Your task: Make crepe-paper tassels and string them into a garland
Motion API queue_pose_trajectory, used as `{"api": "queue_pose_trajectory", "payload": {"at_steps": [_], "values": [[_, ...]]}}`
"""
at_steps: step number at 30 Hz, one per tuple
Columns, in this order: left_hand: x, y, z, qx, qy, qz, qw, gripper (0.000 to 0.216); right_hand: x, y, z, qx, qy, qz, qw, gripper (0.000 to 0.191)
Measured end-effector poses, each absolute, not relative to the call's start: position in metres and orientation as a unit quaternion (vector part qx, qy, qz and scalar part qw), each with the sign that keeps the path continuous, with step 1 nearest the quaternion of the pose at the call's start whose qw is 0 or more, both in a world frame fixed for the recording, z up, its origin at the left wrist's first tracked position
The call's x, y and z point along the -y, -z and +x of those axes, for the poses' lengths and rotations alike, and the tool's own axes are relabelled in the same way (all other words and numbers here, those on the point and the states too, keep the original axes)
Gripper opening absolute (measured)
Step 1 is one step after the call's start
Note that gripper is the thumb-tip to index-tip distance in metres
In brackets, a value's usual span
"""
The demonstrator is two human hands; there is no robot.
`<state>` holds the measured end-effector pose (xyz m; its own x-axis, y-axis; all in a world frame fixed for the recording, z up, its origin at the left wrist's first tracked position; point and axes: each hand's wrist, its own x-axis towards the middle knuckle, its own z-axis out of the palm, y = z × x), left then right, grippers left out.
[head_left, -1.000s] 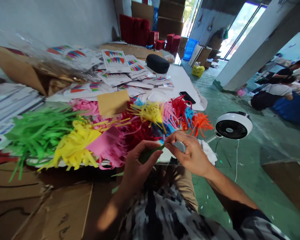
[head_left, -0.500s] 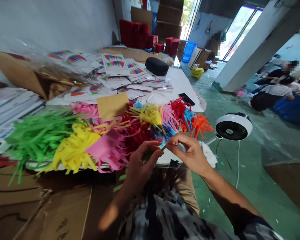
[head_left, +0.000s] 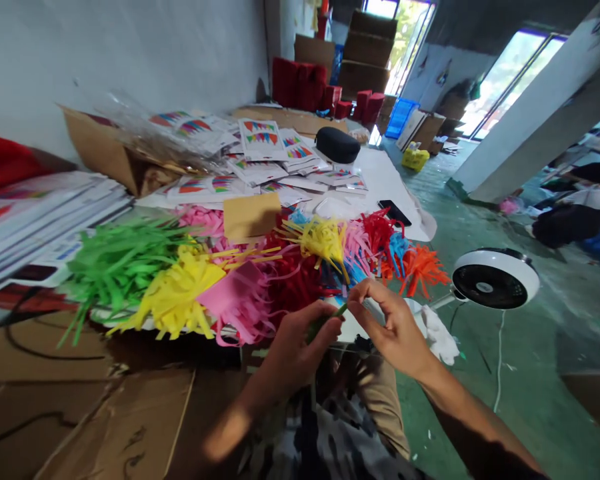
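Note:
My left hand (head_left: pixel 295 347) is closed around a rolled piece of green paper (head_left: pixel 325 320), just below the table's near edge. My right hand (head_left: pixel 390 327) pinches the top end of the same green piece with thumb and forefinger. Right behind my hands lies a heap of fringed paper tassels: green (head_left: pixel 115 263), yellow (head_left: pixel 180 293), pink (head_left: pixel 240 297), red (head_left: pixel 295 280) and orange (head_left: pixel 420 267). A tan card (head_left: pixel 250 217) rests on top of the heap.
Printed white packets (head_left: pixel 260 143) cover the far table, with a black case (head_left: pixel 337 145) and a phone (head_left: pixel 394 212). A white fan (head_left: pixel 495 277) stands on the green floor at right. Flat cardboard (head_left: pixel 80 413) lies at lower left. People sit at far right (head_left: pixel 570 213).
The view has shifted left, so everything sits further right in the picture. Both hands keep their hold on the green paper and have stayed together.

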<state>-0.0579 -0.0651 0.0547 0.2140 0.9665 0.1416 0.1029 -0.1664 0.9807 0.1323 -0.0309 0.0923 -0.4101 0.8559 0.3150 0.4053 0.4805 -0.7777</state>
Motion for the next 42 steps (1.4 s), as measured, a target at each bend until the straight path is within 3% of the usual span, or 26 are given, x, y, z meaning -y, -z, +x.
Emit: {"api": "queue_pose_trajectory", "payload": {"at_steps": [4,9,14,16,18,21,23,26,28,31,33,35,39,42], "values": [[0.068,-0.053,-0.061,-0.424,-0.445,0.609,0.502,0.04,0.034,-0.09,0.124,0.799,-0.301,-0.395,0.339,0.01],[0.071,-0.048,-0.067,-0.441,-0.447,0.579,0.52,0.043,0.036,-0.084,0.119,0.767,-0.321,-0.39,0.396,0.009],[0.07,-0.053,-0.076,-0.43,-0.47,0.578,0.51,0.038,0.018,-0.081,0.113,0.781,-0.393,-0.355,0.332,0.015],[0.066,-0.056,-0.089,-0.453,-0.482,0.602,0.447,0.032,0.002,-0.083,0.107,0.761,-0.387,-0.372,0.363,0.023],[0.061,-0.06,-0.114,-0.501,-0.508,0.611,0.342,0.027,-0.016,-0.088,0.1,0.715,-0.338,-0.412,0.453,0.023],[0.054,-0.066,-0.177,-0.596,-0.543,0.577,0.132,0.021,-0.042,-0.099,0.094,0.633,-0.167,-0.44,0.614,0.024],[0.053,-0.069,-0.228,-0.645,-0.526,0.554,-0.021,0.02,-0.057,-0.102,0.097,0.634,-0.006,-0.414,0.653,0.029],[0.053,-0.068,-0.295,-0.722,-0.447,0.499,-0.175,0.047,-0.078,-0.088,0.109,0.711,0.184,-0.34,0.587,0.033],[0.052,-0.062,-0.325,-0.768,-0.395,0.464,-0.196,0.056,-0.091,-0.066,0.116,0.786,0.205,-0.311,0.494,0.039],[0.042,-0.054,-0.35,-0.781,-0.391,0.455,-0.176,0.026,-0.105,-0.028,0.117,0.883,0.158,-0.313,0.312,0.037],[0.034,-0.056,-0.359,-0.766,-0.449,0.425,-0.172,0.014,-0.109,-0.012,0.114,0.915,0.132,-0.298,0.239,0.036],[0.026,-0.068,-0.363,-0.743,-0.523,0.373,-0.189,0.01,-0.106,-0.01,0.111,0.92,0.128,-0.289,0.23,0.033],[0.017,-0.109,-0.341,-0.66,-0.634,0.329,-0.234,0.014,-0.079,-0.038,0.103,0.893,0.133,-0.297,0.311,0.025],[0.016,-0.131,-0.282,-0.559,-0.707,0.393,-0.182,0.017,-0.042,-0.062,0.087,0.887,0.087,-0.261,0.371,0.033]]}}
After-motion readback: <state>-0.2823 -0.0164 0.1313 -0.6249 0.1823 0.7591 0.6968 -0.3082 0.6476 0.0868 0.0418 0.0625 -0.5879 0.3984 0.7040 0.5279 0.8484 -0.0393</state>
